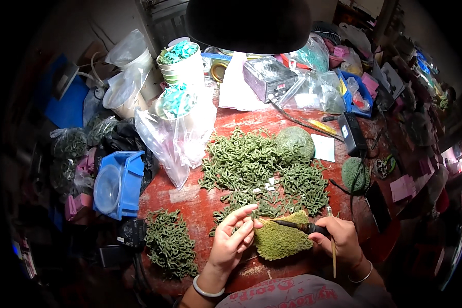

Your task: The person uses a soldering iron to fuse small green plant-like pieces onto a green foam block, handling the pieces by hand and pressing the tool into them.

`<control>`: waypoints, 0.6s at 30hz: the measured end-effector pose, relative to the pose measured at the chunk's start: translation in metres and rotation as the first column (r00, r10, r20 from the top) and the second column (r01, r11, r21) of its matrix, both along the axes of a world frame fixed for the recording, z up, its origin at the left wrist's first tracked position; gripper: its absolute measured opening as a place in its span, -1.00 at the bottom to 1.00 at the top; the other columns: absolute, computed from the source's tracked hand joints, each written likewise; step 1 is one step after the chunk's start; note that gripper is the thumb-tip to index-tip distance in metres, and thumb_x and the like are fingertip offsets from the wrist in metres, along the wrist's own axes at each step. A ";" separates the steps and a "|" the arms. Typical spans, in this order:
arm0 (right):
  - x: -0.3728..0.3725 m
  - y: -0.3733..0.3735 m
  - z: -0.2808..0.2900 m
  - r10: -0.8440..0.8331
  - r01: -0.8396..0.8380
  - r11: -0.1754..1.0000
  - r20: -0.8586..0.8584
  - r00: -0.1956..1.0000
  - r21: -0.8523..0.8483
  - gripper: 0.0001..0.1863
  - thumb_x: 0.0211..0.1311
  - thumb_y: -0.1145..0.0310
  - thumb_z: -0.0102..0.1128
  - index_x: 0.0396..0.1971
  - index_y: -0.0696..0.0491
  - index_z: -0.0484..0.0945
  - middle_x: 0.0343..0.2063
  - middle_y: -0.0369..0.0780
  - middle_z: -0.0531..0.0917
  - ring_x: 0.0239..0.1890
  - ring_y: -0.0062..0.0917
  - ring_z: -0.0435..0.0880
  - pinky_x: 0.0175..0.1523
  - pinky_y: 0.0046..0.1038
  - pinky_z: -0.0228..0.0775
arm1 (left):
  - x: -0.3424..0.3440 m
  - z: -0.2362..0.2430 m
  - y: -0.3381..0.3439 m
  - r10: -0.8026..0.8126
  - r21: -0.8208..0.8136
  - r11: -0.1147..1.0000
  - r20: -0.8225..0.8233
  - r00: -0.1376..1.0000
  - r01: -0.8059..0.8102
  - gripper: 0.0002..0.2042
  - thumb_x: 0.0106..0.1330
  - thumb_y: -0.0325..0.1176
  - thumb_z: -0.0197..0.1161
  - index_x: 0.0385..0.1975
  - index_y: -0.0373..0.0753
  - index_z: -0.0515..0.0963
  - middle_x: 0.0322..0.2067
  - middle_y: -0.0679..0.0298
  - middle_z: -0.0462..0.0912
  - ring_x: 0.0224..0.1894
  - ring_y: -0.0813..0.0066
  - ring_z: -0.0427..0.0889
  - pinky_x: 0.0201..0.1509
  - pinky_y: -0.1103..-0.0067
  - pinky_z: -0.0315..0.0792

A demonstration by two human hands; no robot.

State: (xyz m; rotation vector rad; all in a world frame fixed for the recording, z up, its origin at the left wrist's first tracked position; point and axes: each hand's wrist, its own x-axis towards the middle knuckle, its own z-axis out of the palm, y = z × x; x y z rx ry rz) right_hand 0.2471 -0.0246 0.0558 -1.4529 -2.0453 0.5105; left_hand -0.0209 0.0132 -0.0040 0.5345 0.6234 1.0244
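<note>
My right hand (342, 240) is closed round a black pen-shaped tool (297, 225) with a long tapered tip. A thin wooden stick with a pale upper end, like a small brush (334, 256), is also held in that hand. The tool's tip lies over the upper edge of a yellow-green, rough, sponge-like piece (282, 241). At that piece's left edge is my left hand (234, 235), its fingers bent and thumb drawn in. Whatever is between those fingertips is too small to make out. Just beyond, a big heap of green, twisted, worm-like pieces (241, 159) covers the red table.
A second green heap (170, 244) lies at left. Behind it sit a blue bin (131, 177), plastic bags (174, 143) and buckets with turquoise pieces (179, 54). Farther back stands a box with a display (269, 77). Green domes (297, 141) and a black cable (344, 187) lie right.
</note>
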 end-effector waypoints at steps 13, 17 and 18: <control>-0.023 0.007 -0.016 -0.029 0.033 0.999 -0.113 0.993 0.034 -0.76 0.26 0.32 0.41 -0.30 0.15 0.55 -0.50 -0.15 0.64 -0.53 -0.26 0.67 -0.43 -0.37 0.47 | -0.001 0.000 -0.001 0.005 -0.014 1.000 0.029 1.000 -0.004 -0.64 0.53 -0.52 0.07 0.28 -0.34 0.39 -0.16 0.17 0.63 -0.47 0.77 0.36 -0.53 0.85 0.20; -0.028 0.013 -0.012 -0.030 0.034 0.999 -0.134 0.991 0.027 -0.77 0.26 0.33 0.41 -0.31 0.15 0.55 -0.50 -0.16 0.64 -0.54 -0.27 0.67 -0.43 -0.37 0.46 | -0.003 0.000 -0.001 -0.003 -0.018 1.000 0.036 0.999 0.004 -0.65 0.53 -0.51 0.06 0.28 -0.34 0.40 -0.15 0.18 0.62 -0.45 0.77 0.38 -0.53 0.85 0.21; -0.029 0.014 -0.012 -0.022 0.029 0.999 -0.145 0.989 0.046 -0.76 0.24 0.34 0.43 -0.31 0.15 0.56 -0.51 -0.17 0.64 -0.54 -0.30 0.67 -0.44 -0.38 0.46 | -0.002 0.001 -0.001 -0.003 -0.017 1.000 0.037 0.999 0.003 -0.65 0.53 -0.51 0.06 0.28 -0.34 0.40 -0.15 0.18 0.62 -0.45 0.77 0.38 -0.53 0.85 0.21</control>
